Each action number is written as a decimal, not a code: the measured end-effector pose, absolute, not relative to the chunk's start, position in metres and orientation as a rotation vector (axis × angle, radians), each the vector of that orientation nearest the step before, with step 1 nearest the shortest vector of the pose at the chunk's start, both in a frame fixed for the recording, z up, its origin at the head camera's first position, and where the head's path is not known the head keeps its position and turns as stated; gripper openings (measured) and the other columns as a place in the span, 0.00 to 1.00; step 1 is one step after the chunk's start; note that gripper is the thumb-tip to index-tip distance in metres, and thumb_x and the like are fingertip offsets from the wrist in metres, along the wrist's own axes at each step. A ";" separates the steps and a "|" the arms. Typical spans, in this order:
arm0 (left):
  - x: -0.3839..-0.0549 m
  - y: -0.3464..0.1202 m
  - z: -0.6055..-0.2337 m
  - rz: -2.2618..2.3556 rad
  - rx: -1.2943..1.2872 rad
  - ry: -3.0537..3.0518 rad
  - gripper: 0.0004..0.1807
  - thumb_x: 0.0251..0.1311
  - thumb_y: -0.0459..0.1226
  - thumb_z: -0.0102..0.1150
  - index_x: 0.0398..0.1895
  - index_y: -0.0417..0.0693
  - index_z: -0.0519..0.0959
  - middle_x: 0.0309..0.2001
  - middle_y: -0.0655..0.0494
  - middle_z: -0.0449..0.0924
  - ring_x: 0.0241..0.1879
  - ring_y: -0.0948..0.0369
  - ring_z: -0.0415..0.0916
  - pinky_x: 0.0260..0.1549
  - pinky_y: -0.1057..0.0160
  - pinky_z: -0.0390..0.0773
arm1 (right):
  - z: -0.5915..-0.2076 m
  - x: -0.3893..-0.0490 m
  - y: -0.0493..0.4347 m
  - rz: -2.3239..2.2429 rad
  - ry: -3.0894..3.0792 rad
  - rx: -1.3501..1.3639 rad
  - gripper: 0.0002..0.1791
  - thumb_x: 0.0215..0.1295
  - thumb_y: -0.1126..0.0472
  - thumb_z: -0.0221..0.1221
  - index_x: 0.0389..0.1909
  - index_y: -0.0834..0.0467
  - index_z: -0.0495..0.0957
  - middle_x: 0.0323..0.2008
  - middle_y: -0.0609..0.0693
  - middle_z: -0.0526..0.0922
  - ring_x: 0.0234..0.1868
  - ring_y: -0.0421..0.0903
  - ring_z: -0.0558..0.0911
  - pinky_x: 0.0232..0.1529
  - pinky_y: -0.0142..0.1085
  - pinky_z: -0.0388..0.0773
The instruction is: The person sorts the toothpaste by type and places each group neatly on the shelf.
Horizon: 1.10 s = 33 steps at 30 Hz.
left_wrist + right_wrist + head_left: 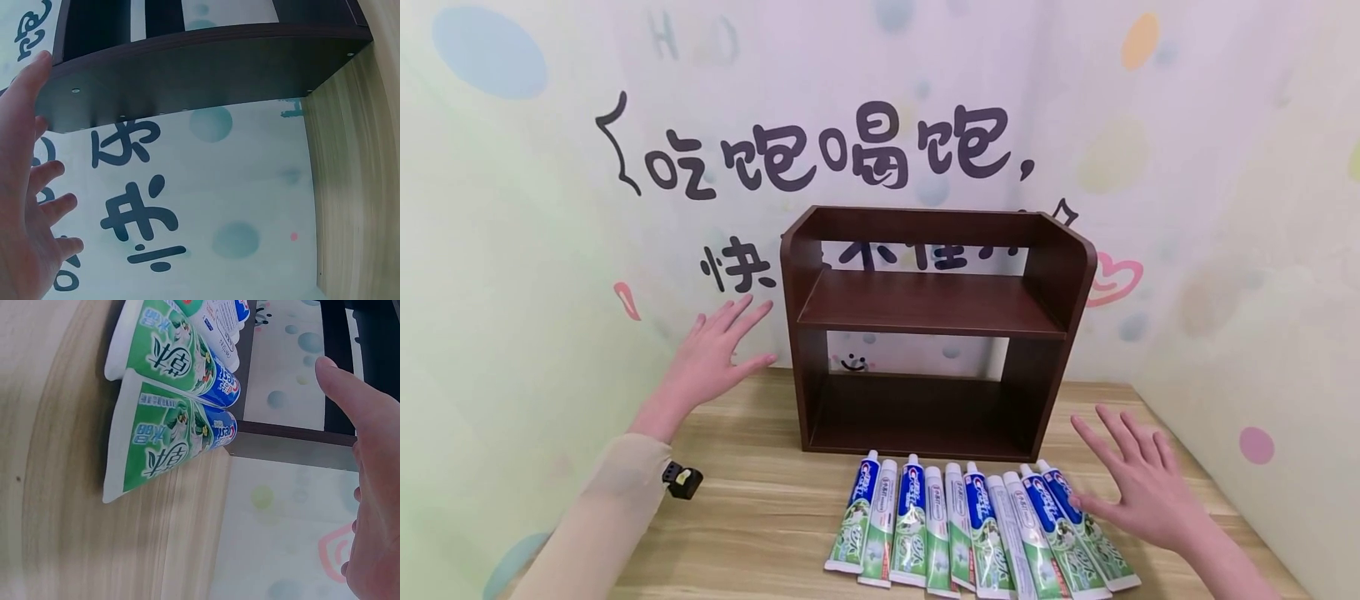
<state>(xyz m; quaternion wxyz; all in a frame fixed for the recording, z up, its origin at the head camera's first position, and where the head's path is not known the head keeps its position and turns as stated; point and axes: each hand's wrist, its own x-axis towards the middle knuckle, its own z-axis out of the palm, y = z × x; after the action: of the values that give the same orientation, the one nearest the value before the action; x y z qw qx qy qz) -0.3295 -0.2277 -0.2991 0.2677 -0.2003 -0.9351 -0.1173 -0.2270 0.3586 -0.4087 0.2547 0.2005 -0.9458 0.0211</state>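
Note:
My left hand (711,358) is held up beside the left side of a dark brown two-tier shelf (932,329), fingers spread and holding nothing. On the other side, my right hand (1138,483) hovers with spread fingers near the right end of a row of toothpaste tubes (910,521). Several tubes, some blue and green, others white and green, lie side by side in front of the shelf with their caps toward it. The right wrist view shows the end blue-and-green tube (172,440) apart from the hand. Both shelf tiers hold nothing.
The wooden table (737,500) carries the shelf and the tubes. Behind stands a pale wall (880,50) with large black lettering and coloured spots, and side walls close in the left and right. A small black device (682,481) is strapped at the left wrist.

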 end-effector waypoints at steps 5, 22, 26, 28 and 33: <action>-0.331 -0.224 -0.296 -0.350 -0.538 -2.516 0.44 0.60 0.57 0.62 0.78 0.66 0.55 0.77 0.44 0.55 0.75 0.40 0.54 0.70 0.28 0.50 | -0.410 -0.226 0.358 0.067 -2.582 0.544 0.56 0.52 0.33 0.66 0.78 0.44 0.50 0.81 0.53 0.41 0.79 0.63 0.42 0.73 0.53 0.11; -0.342 -0.203 -0.284 -0.571 -0.486 -2.518 0.45 0.64 0.60 0.56 0.79 0.60 0.51 0.77 0.44 0.56 0.73 0.39 0.57 0.67 0.34 0.62 | -0.421 -0.225 0.353 0.160 -2.626 0.521 0.55 0.51 0.37 0.69 0.78 0.42 0.52 0.81 0.49 0.45 0.70 0.66 0.58 0.56 0.68 0.60; -0.344 -0.200 -0.282 -0.616 -0.479 -2.514 0.47 0.64 0.60 0.56 0.80 0.58 0.48 0.77 0.45 0.55 0.74 0.41 0.57 0.68 0.35 0.63 | -0.425 -0.225 0.354 0.195 -2.643 0.519 0.55 0.51 0.39 0.70 0.77 0.42 0.53 0.80 0.50 0.47 0.67 0.68 0.61 0.54 0.70 0.61; -0.345 -0.198 -0.282 -0.653 -0.475 -2.503 0.48 0.63 0.59 0.57 0.80 0.57 0.46 0.77 0.45 0.56 0.73 0.42 0.60 0.67 0.37 0.65 | -0.427 -0.226 0.355 0.208 -2.651 0.524 0.55 0.51 0.40 0.70 0.77 0.41 0.53 0.80 0.50 0.48 0.67 0.68 0.61 0.53 0.71 0.62; -0.349 -0.191 -0.280 -0.756 -0.482 -2.477 0.49 0.64 0.56 0.58 0.80 0.53 0.45 0.77 0.45 0.56 0.66 0.44 0.71 0.65 0.39 0.69 | -0.431 -0.228 0.356 0.250 -2.648 0.567 0.53 0.51 0.42 0.71 0.77 0.43 0.55 0.78 0.52 0.53 0.66 0.68 0.62 0.53 0.71 0.61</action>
<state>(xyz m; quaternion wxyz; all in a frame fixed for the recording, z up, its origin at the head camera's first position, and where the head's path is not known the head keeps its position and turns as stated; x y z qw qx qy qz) -0.3486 -0.1909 -0.2804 0.2511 -0.1771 -0.9102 -0.2777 -0.2278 0.3565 -0.4312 0.2096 0.2037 -0.9521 0.0898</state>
